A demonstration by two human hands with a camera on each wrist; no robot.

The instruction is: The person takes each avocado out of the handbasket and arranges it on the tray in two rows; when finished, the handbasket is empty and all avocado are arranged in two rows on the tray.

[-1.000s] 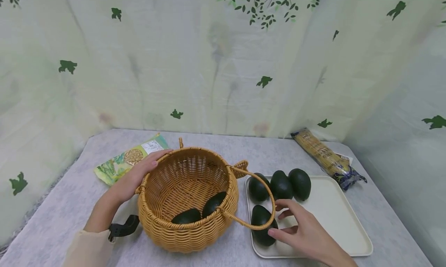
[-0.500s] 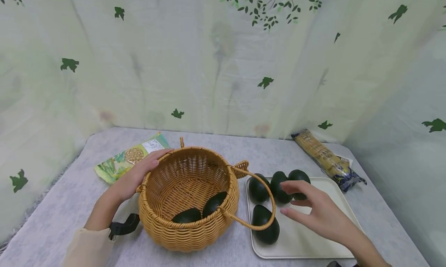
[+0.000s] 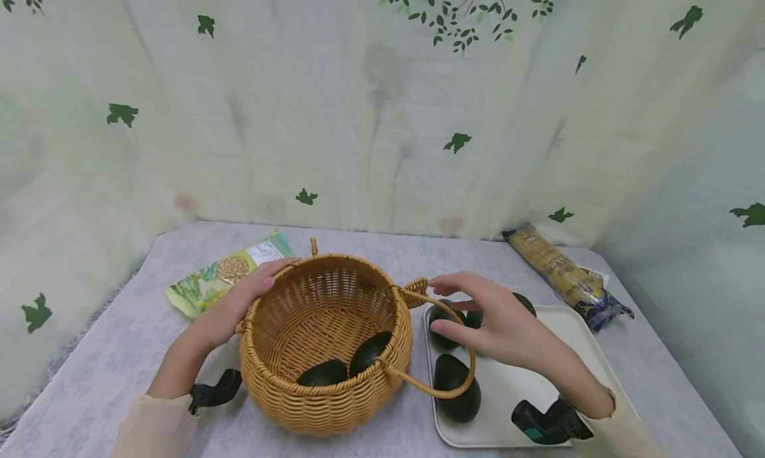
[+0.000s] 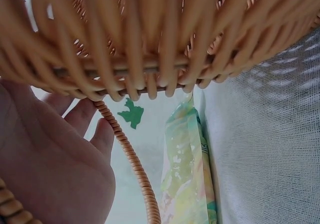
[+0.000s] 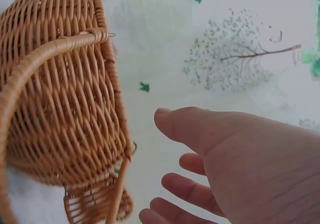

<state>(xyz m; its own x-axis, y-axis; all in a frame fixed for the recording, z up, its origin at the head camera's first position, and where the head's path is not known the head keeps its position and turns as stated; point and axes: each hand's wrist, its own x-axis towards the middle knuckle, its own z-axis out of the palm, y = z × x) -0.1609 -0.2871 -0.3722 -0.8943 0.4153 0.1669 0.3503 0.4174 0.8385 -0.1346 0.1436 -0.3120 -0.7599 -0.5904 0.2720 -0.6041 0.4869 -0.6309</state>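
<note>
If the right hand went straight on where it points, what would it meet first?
Probably the woven flap on the side of the wicker basket; the looped handle might come first, since depth is unclear.

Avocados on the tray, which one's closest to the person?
The near-left avocado, crossed by the wicker handle; the other three sit farther back, partly hidden by the right hand.

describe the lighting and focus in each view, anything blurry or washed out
Head: soft, fairly even light; left wrist: the basket's nearest weave looks soft, pale spots dapple the tablecloth; right wrist: the backdrop looks washed out.
</note>
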